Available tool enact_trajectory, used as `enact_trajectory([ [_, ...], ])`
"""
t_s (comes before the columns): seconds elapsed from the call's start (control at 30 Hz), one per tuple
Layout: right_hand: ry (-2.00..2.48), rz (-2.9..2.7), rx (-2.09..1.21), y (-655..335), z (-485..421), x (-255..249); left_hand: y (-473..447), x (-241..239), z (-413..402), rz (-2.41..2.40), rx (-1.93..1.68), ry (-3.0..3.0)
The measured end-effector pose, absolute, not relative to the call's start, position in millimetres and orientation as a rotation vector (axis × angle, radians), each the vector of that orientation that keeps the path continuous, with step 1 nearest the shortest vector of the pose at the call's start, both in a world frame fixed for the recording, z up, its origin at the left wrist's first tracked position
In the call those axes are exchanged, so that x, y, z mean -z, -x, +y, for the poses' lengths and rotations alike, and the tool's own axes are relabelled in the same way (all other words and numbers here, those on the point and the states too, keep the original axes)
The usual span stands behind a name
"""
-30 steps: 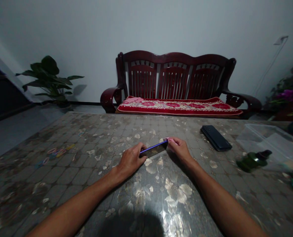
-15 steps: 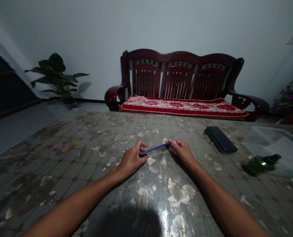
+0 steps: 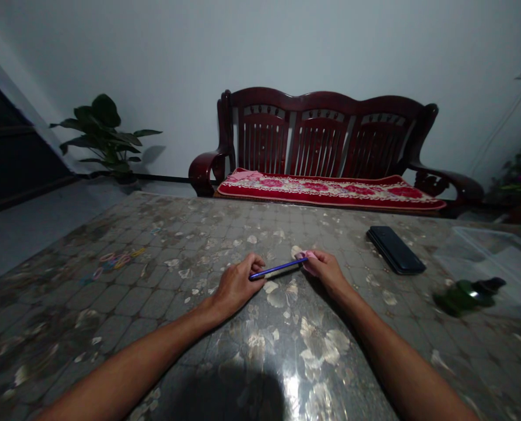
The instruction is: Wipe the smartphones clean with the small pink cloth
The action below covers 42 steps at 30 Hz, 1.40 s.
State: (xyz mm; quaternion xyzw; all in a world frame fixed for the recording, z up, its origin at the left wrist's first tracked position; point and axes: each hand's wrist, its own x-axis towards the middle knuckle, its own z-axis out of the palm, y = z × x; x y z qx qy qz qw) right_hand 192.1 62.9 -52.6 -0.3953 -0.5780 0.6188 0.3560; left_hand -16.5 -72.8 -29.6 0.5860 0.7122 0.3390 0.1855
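Because the thin blue object is held only by its ends, a drop or twist could be brought about if either grip is slackened. Its left end is pinched by the left hand, between thumb and curled fingers; its right end is grasped by the right hand with a crumpled pink cloth. Traction might be lessened by that soft fabric, and a sideways slip could be caused by uneven pressure. Whether the desk is touched by the object cannot be told.

On the object's near side, the desk is given a hard-looking gloss, printed with pale flowers over a tile-like grid. To the object's right, a rounded green bottle with a dark top is seen, blurred. To its left, thin coloured loops are scattered. Farther right, a smooth black slab is laid flat near a clear, straight-sided box. Beyond the object, polished, slatted wood is shown by the bench, covered with a red patterned runner.
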Motion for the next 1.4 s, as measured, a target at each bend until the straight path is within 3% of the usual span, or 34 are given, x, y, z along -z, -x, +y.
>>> enact_trajectory([
  [0.27,0.986,-1.428,-1.468,-192.6,61.4,53.2,14.8,24.0,-71.2,2.036,-0.861,-1.744],
  [0.57,0.961,-1.545,-1.553,-194.2,64.4,56.2,15.8,23.6,-67.4,2.061,-0.833,-1.757],
  [0.8,0.895,-1.617,-1.377,-200.5,59.2,48.7,17.5,18.6,-64.1,2.119,-0.776,-1.802],
  [1.2,0.422,-2.318,-0.679,-211.3,53.0,44.4,35.7,-7.5,-55.7,2.063,-0.718,-2.094],
  [1.4,0.425,-2.487,-0.336,-213.3,50.7,46.6,41.3,-20.6,-44.4,2.002,-0.784,-2.083],
])
